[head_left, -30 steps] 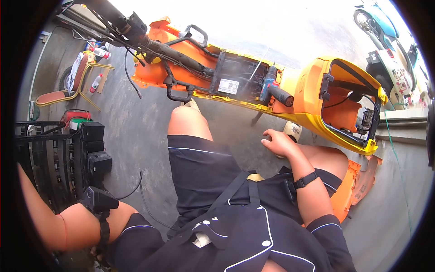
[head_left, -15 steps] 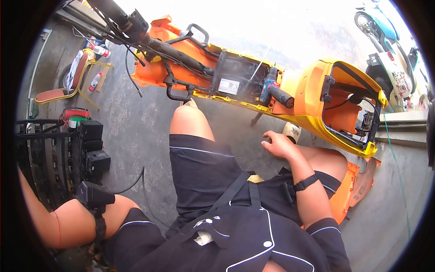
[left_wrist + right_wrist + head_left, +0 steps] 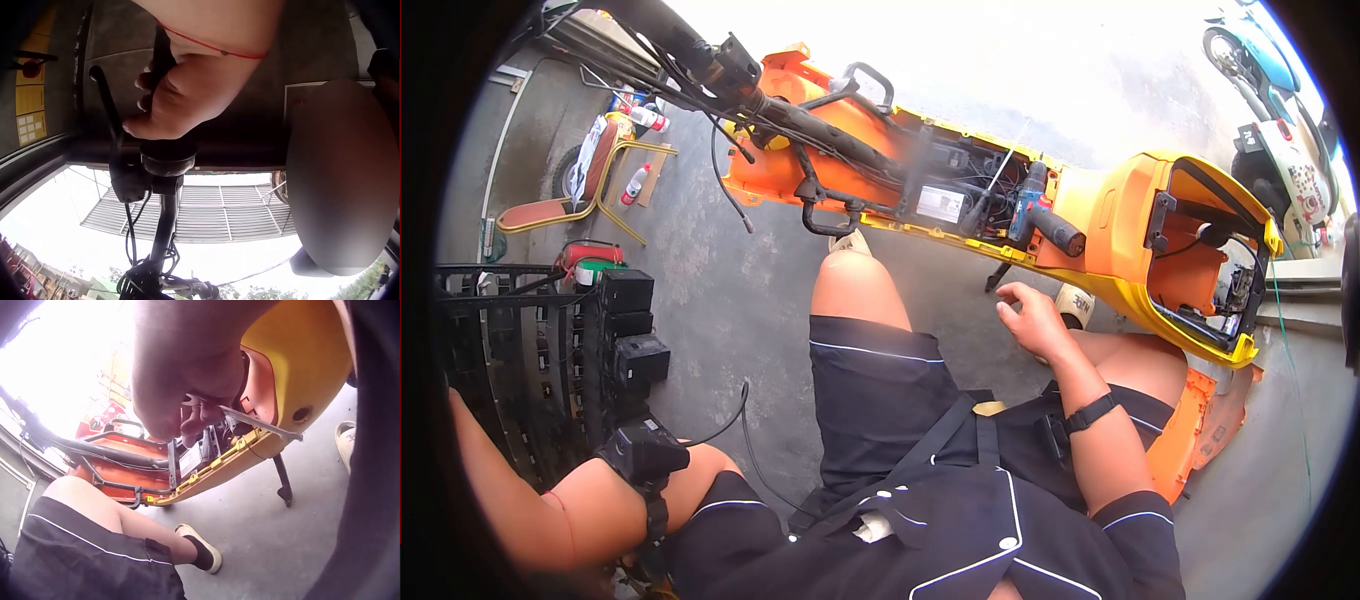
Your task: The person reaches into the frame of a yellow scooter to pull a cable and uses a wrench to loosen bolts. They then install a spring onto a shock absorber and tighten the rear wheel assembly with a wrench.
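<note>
Spanner, or a flat steel tool much like one, is pinched in the right grip; the fingers and thumb curl close round its near end, and the rest of the shank juts out sideways, free, with its forked tip in the air before the yellow flank of the scooter and well above the floor; nothing else touches it. By its look the spanner is light, thin and stiff, not fragile; its bare smooth metal would likely slip in oily fingers, and held so near one end it may twist or droop; the surer hold seems to be on the flat faces nearer the middle of the shank, thumb on one side and fingers on the other. The left grip is wrapped tight about a black handlebar, fingers curled right round it; a brake lever stands just beside those fingers, and whether they touch it I cannot tell; in the head view this hand is out of sight. A blue drill lies in the scooter's open frame, near the right hand yet apart from it; the stand props the scooter on the floor.
</note>
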A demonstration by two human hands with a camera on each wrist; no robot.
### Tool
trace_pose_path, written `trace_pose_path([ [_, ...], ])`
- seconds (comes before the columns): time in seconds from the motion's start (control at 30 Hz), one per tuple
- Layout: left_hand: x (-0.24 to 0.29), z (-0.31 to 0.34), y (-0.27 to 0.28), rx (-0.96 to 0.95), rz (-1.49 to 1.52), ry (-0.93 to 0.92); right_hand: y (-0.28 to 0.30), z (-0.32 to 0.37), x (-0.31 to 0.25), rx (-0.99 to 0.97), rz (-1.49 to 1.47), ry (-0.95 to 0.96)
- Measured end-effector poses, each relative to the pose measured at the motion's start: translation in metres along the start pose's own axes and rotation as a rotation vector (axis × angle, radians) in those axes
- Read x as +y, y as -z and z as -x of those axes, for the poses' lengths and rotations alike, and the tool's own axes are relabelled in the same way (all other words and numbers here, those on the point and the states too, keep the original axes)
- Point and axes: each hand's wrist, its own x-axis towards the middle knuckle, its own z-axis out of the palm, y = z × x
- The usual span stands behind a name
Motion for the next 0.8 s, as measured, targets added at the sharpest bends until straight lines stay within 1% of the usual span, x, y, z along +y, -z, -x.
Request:
trace_pose_path([
  [0.07,0.001,0.001,0.001,-0.013,0.015,0.021,0.006,-0.005,-0.007,0.04,-0.267,-0.036],
  [0.13,0.001,0.002,0.002,-0.013,-0.014,0.022,0.028,-0.002,-0.029,0.008,-0.795,-0.09],
  [0.2,0.002,0.001,0.002,-0.028,-0.049,0.017,0.061,0.006,-0.031,-0.205,-1.467,0.101],
  [0.27,0.0,0.003,0.0,0.006,-0.053,-0.014,0.073,0.011,-0.046,-0.085,-1.596,0.278],
  [0.3,-0.001,0.003,0.001,-0.001,-0.042,-0.019,0.078,0.018,-0.064,-0.051,-1.655,0.171],
  [0.33,0.0,0.003,0.001,0.004,-0.04,-0.022,0.071,0.02,-0.071,-0.049,-1.661,0.171],
  [0.4,0.002,0.003,0.001,0.007,-0.064,0.005,0.066,0.026,-0.078,-0.497,-1.578,-0.04],
  [0.47,0.0,0.003,0.0,0.012,-0.051,-0.011,0.041,0.016,-0.055,-0.896,-1.415,-0.016],
  [0.5,-0.001,0.003,-0.001,0.016,-0.048,-0.034,0.03,0.016,-0.051,-0.943,-1.466,-0.109],
  [0.53,-0.002,0.006,-0.002,0.013,-0.045,-0.031,0.018,0.016,-0.05,-0.858,-1.375,-0.133],
  [0.6,-0.002,0.01,-0.005,0.084,0.05,-0.019,0.002,0.007,-0.037,-0.715,-1.049,-0.265],
  [0.67,-0.003,0.01,-0.006,0.081,0.058,-0.01,-0.014,0.002,-0.023,-0.423,-0.756,-0.539],
  [0.7,-0.003,0.01,-0.007,0.074,0.054,0.001,-0.013,-0.002,-0.018,-0.412,-0.758,-0.544],
  [0.77,-0.003,0.012,-0.008,0.075,0.058,0.009,-0.007,-0.007,-0.011,-0.231,-0.449,-0.661],
  [0.8,-0.003,0.012,-0.008,0.081,0.051,0.016,-0.004,-0.007,-0.009,-0.227,-0.443,-0.662],
])
